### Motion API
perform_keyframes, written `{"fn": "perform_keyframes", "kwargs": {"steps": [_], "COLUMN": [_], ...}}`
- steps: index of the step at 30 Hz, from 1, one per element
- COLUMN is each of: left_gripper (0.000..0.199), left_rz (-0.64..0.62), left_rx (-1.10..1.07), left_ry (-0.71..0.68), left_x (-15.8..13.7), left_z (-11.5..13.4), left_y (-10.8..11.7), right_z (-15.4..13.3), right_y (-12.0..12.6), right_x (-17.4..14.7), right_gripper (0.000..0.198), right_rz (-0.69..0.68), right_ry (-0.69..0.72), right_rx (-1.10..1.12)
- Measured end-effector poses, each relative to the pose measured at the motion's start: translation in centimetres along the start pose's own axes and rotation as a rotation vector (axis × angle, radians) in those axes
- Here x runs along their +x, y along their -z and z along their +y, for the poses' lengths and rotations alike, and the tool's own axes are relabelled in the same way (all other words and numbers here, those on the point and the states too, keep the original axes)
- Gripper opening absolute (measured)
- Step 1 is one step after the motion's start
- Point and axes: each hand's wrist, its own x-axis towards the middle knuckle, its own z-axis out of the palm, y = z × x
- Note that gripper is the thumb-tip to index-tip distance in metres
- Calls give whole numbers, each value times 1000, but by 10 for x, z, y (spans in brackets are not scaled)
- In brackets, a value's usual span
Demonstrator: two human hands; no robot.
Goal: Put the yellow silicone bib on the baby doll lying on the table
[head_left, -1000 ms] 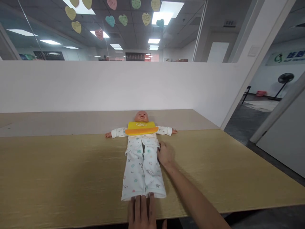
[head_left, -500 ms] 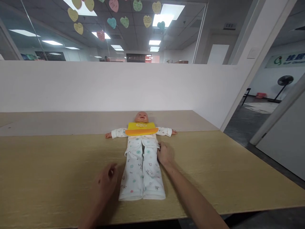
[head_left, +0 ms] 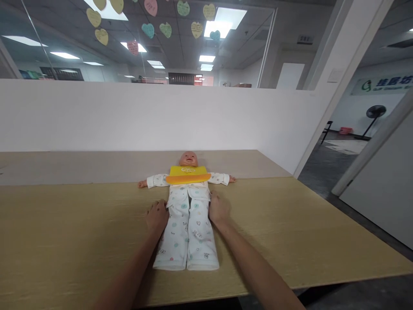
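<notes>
A baby doll (head_left: 188,159) lies on its back on the table, arms stretched out sideways. Over its chest is a yellow bib (head_left: 188,171) with an orange pocket edge. The doll wears a white patterned top (head_left: 181,192) and white patterned pants (head_left: 176,232), whose legs point toward me. My left hand (head_left: 157,216) is closed at the left side of the clothes, near the hem of the top. On the opposite side, my right hand (head_left: 220,209) is closed at the clothes' edge. The fingertips of both hands are partly hidden.
The wooden table (head_left: 274,232) meets a grey strip (head_left: 80,168) along a white wall (head_left: 129,116). Heart-shaped notes (head_left: 165,30) stick to the glass above. At the right are a doorway, a door (head_left: 383,172) and a standing fan (head_left: 376,112).
My left hand has moved forward and right, from beside the pants to the left side of the clothes. My right hand stays at the right side. The view has shifted slightly.
</notes>
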Motion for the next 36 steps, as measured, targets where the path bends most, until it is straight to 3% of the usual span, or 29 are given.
{"fn": "perform_keyframes", "kwargs": {"steps": [9, 19, 27, 36], "left_gripper": [29, 31, 33, 22], "left_rz": [32, 22, 31, 51], "left_rx": [-17, 7, 38, -51], "left_ry": [27, -50, -84, 87], "left_x": [3, 1, 0, 7], "left_z": [3, 11, 11, -6], "left_y": [-5, 1, 8, 7], "right_z": [-3, -2, 0, 0], "right_y": [-2, -4, -3, -3], "right_x": [3, 1, -1, -2], "right_gripper": [46, 40, 39, 41], "right_rz": [8, 2, 33, 20], "right_ry": [-15, -4, 14, 19], "right_rx": [109, 183, 44, -34]}}
